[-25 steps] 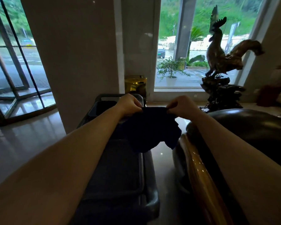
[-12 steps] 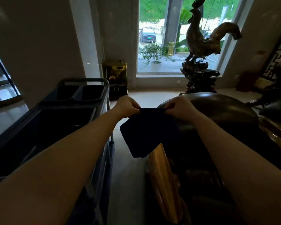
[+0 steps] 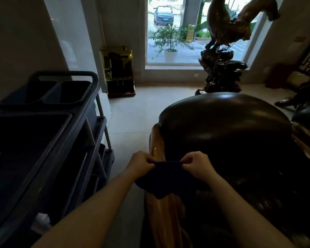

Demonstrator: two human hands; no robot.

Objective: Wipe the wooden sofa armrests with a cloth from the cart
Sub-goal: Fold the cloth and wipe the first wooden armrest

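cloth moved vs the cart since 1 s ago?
Yes. The cloth, held by the left hand and right hand, has gone right, off the cart and over the wooden armrest.

Rooster statue (image 3: 227, 29), potted plant (image 3: 169, 42)

Dim interior, bright window (image 3: 172, 29) backlight, perhaps slight blur, warped edges

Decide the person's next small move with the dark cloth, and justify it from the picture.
Probably lower the cloth onto the wooden armrest and start wiping. The left hand and right hand pinch its top edge, and it hangs over the armrest, away from the cart.
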